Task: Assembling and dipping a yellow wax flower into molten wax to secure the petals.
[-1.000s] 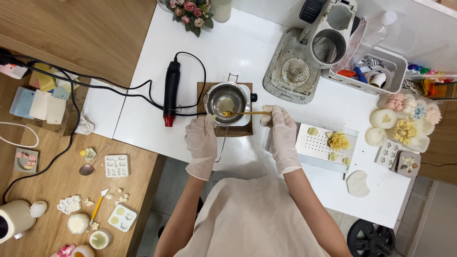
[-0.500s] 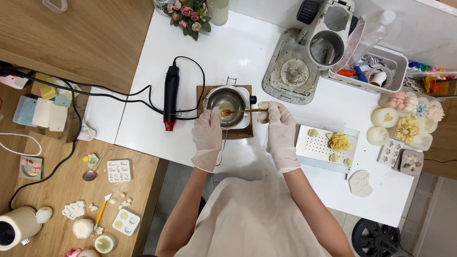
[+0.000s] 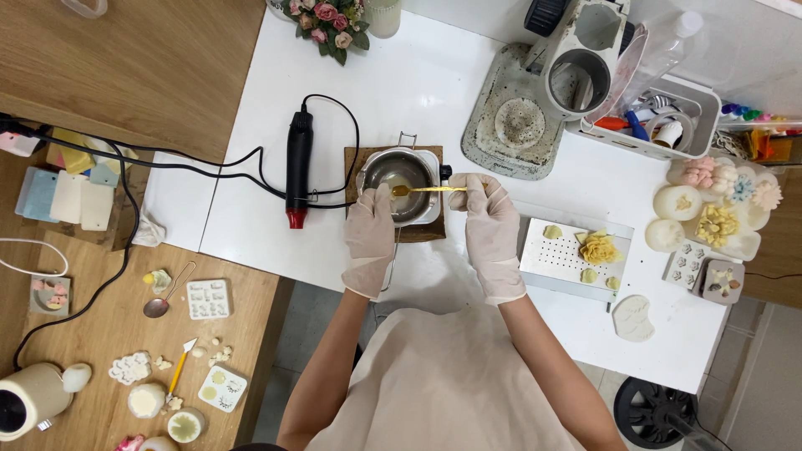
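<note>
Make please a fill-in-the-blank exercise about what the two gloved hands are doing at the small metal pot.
1. The right hand holds a gold ____ over the metal pot.
2. The left hand rests at the pot's ____ side.
3. Left of the pot lies a black heat gun with a ____ tip.

Missing words: spoon; near; red
</note>
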